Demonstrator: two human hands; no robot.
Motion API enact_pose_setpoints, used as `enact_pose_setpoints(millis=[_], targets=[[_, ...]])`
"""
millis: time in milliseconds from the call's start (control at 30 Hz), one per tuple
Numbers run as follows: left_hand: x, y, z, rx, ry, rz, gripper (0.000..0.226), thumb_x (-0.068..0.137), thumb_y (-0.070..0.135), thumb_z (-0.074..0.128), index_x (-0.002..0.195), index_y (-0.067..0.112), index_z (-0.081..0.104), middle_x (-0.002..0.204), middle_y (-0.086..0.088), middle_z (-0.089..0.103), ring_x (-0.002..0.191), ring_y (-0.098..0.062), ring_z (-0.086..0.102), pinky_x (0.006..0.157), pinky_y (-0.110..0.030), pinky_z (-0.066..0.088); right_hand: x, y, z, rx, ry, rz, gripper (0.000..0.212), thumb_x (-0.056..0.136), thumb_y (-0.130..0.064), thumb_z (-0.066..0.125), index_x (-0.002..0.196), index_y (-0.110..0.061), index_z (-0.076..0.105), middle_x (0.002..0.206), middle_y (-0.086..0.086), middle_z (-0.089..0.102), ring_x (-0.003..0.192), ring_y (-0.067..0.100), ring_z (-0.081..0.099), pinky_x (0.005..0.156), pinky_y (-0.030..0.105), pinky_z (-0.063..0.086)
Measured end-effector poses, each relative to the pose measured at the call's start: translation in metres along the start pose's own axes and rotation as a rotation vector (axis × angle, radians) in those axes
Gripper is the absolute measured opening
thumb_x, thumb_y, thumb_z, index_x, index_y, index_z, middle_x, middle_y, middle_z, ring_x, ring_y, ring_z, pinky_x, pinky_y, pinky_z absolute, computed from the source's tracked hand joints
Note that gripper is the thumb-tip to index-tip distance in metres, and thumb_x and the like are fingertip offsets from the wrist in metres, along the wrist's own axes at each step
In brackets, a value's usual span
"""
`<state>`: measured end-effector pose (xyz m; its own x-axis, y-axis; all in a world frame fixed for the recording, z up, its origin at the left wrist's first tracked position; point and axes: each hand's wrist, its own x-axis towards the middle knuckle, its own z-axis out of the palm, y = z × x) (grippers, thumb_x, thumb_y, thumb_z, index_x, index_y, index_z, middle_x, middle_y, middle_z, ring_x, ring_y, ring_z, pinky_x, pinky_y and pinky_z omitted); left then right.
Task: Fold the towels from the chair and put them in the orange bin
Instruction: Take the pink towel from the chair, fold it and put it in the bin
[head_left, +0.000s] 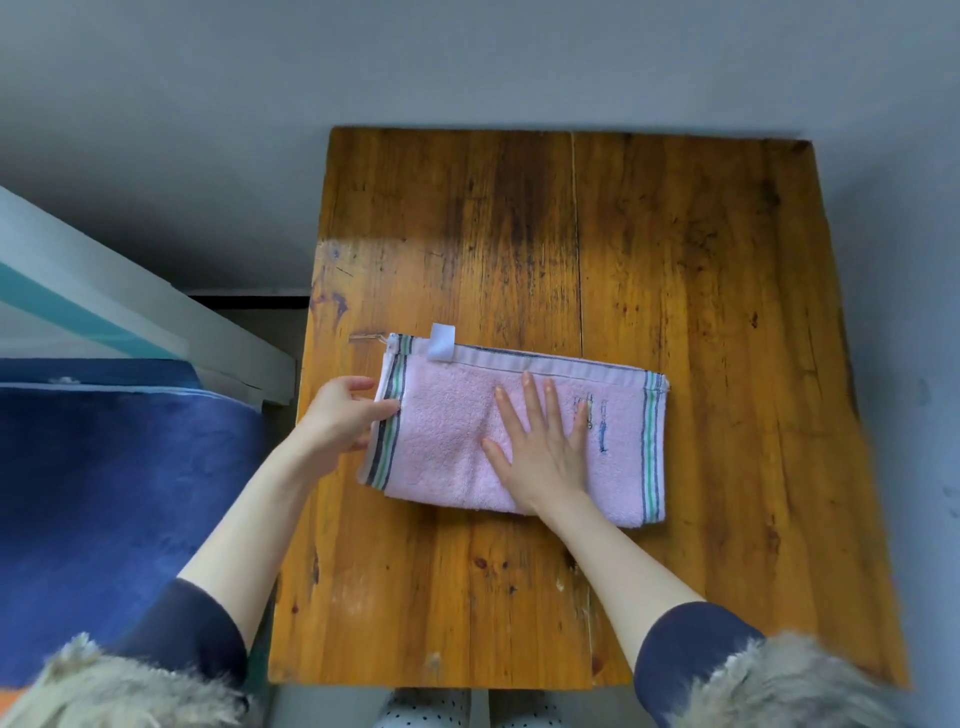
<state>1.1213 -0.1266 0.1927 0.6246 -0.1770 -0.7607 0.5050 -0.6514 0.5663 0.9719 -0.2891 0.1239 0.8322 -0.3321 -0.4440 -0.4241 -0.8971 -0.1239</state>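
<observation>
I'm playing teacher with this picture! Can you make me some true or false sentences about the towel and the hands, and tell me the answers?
1. The pink towel lies on the wooden table. True.
2. The right hand presses flat on the towel with straight fingers. True.
3. The left hand is up in the air, away from the towel. False: it holds the towel's striped left edge.
4. The towel is rolled into a ball. False: it lies flat, folded into a rectangle.
5. A white tag sticks out at the towel's far edge. True.

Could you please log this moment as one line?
stage: folding | pink towel folded on wooden table | right hand pressing flat on towel | left hand gripping its left edge | bin: unseen
</observation>
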Motion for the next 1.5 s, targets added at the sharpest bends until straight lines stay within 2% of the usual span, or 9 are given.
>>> enact_pose_setpoints(millis=[233,433,633,900,1067,1200,1300,1400,1500], targets=[[-0.036,0.020,0.021,0.131,0.141,0.167,0.007,0.085,0.015,0.064,0.092,0.014,0.063,0.086,-0.003,0.065,0.083,-0.021,0.063,0.066,-0.033,0.052,-0.045,0.034,-0.016,0.143,-0.021,-0.043,0.062,0.098,-0.045,0.028,0.150,-0.030,-0.002,0.157,-0.003,-0.018,0.144,0.019,-0.018,0.115,0.048,-0.010],[-0.074,0.052,0.093,0.419,0.233,0.444,0.004,0.082,0.019,0.060,0.086,0.021,0.061,0.081,0.004,0.063,0.082,-0.019,0.058,0.069,-0.026,0.038,-0.083,0.065,-0.012,0.444,0.111,-0.007,0.055,0.099,-0.027,0.036,0.150,-0.025,0.014,0.159,-0.003,0.001,0.146,0.014,-0.002,0.115,0.027,0.001],[-0.076,0.058,0.186,0.574,0.191,0.482,0.012,0.085,0.012,0.048,0.091,0.011,0.059,0.076,0.001,0.057,0.076,-0.027,0.053,0.058,-0.032,0.037,-0.103,0.099,-0.008,0.701,0.229,0.075,0.044,0.098,-0.012,0.041,0.141,-0.015,0.038,0.145,-0.002,0.038,0.134,0.011,0.032,0.102,0.010,0.020],[-0.066,0.050,0.235,0.491,0.199,0.475,0.021,0.087,0.013,0.053,0.107,0.010,0.058,0.101,-0.006,0.063,0.091,-0.026,0.058,0.068,-0.030,0.041,-0.106,0.119,0.019,0.741,0.331,0.052,0.028,0.090,0.000,0.053,0.115,-0.007,0.062,0.114,0.004,0.063,0.111,0.015,0.057,0.092,0.009,0.039],[-0.068,0.043,0.261,0.441,0.161,0.529,0.023,0.087,0.016,0.057,0.110,0.011,0.056,0.099,-0.004,0.061,0.088,-0.022,0.057,0.073,-0.035,0.048,-0.108,0.121,0.024,0.927,0.337,0.153,0.029,0.095,-0.006,0.049,0.121,-0.010,0.060,0.120,-0.004,0.061,0.111,-0.003,0.052,0.086,-0.008,0.027],[-0.054,0.031,0.275,0.472,0.045,0.505,0.026,0.088,0.016,0.057,0.113,0.009,0.058,0.098,-0.005,0.063,0.086,-0.017,0.057,0.072,-0.025,0.042,-0.104,0.126,0.013,1.237,0.307,0.327,0.027,0.096,-0.008,0.045,0.114,-0.011,0.065,0.101,-0.011,0.062,0.091,-0.003,0.057,0.076,0.002,0.043],[-0.053,0.025,0.267,0.427,0.006,0.586,0.027,0.092,0.016,0.054,0.118,0.009,0.059,0.103,-0.003,0.064,0.089,-0.013,0.058,0.074,-0.018,0.040,-0.093,0.132,0.008,1.299,0.234,0.384,0.029,0.099,-0.025,0.041,0.102,-0.012,0.067,0.091,0.002,0.069,0.082,0.010,0.064,0.070,0.028,0.054],[-0.052,0.011,0.242,0.446,0.133,0.866,0.028,0.092,0.001,0.048,0.117,0.007,0.060,0.112,-0.007,0.063,0.099,-0.018,0.056,0.084,-0.021,0.042,-0.078,0.133,0.004,1.244,0.190,0.399,0.032,0.096,-0.040,0.045,0.113,-0.019,0.063,0.096,0.001,0.065,0.087,0.009,0.061,0.072,0.025,0.055],[-0.034,-0.013,0.213,0.699,0.340,1.042,0.036,0.088,0.002,0.044,0.122,0.006,0.056,0.126,-0.011,0.056,0.123,-0.030,0.044,0.102,-0.038,0.038,-0.058,0.132,-0.006,1.200,0.235,0.380,0.022,0.093,-0.038,0.052,0.098,-0.018,0.062,0.078,-0.003,0.062,0.068,0.010,0.056,0.056,0.024,0.044]])
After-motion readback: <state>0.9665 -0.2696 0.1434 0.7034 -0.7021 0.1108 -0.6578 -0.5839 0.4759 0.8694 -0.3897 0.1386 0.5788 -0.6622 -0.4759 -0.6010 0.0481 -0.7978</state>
